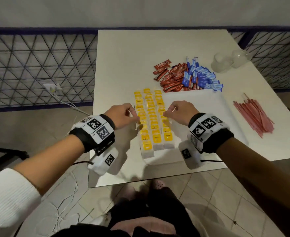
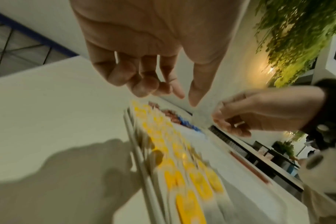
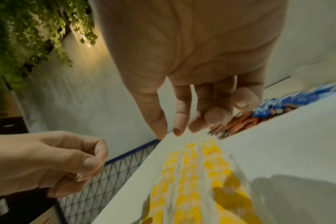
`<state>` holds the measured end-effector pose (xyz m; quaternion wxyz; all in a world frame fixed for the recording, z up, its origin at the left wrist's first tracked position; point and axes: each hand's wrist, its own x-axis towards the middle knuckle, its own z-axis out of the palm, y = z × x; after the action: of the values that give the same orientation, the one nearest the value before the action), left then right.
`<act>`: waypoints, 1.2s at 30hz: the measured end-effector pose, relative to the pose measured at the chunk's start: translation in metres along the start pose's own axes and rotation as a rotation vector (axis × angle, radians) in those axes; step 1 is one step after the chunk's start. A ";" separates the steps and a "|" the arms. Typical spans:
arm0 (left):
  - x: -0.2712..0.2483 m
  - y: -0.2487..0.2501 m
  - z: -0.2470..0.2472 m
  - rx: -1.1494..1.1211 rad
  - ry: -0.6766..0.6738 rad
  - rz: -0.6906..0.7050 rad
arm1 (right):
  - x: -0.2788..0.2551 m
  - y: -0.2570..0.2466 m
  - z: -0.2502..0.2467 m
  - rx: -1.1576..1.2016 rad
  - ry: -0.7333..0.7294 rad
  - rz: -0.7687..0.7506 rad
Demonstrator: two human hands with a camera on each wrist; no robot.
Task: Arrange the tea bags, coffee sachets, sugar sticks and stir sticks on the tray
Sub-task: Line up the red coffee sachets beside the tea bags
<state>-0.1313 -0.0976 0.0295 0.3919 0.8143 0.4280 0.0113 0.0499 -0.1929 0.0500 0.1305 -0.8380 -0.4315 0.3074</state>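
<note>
You're squaring up the tea bags [image 1: 150, 120], laid in 3 rows on the tray [image 1: 200, 106]. Your left hand [image 1: 123, 115] and right hand [image 1: 181, 112] hover at the rows' sides, fingers loosely curled, empty. Next, probably fetch coffee sachets [image 1: 170, 76] from the tabletop [image 1: 132, 57].

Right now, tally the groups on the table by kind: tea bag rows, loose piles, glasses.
Tea bag rows: 3
Loose piles: 3 (coffee sachets, sugar sticks, stir sticks)
Glasses: 2
Total: 8
</note>
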 end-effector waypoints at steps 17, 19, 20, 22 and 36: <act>0.121 0.081 -0.075 0.145 0.150 -0.094 | 0.139 0.066 -0.127 -0.191 0.062 -0.225; 0.136 0.093 -0.071 0.199 0.151 -0.133 | 0.159 0.070 -0.131 -0.260 -0.007 -0.265; 0.145 0.098 -0.069 0.216 0.143 -0.151 | 0.169 0.071 -0.131 -0.299 -0.047 -0.285; 0.161 0.106 -0.064 0.220 0.125 -0.180 | 0.190 0.069 -0.128 -0.408 -0.126 -0.334; 0.185 0.084 -0.038 0.049 0.057 -0.329 | 0.277 0.041 -0.070 -0.861 -0.375 -0.508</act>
<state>0.0298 0.0298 0.0515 0.3560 0.7420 0.5667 -0.0404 0.2419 0.0088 -0.0274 -0.2343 -0.6154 -0.7240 0.2056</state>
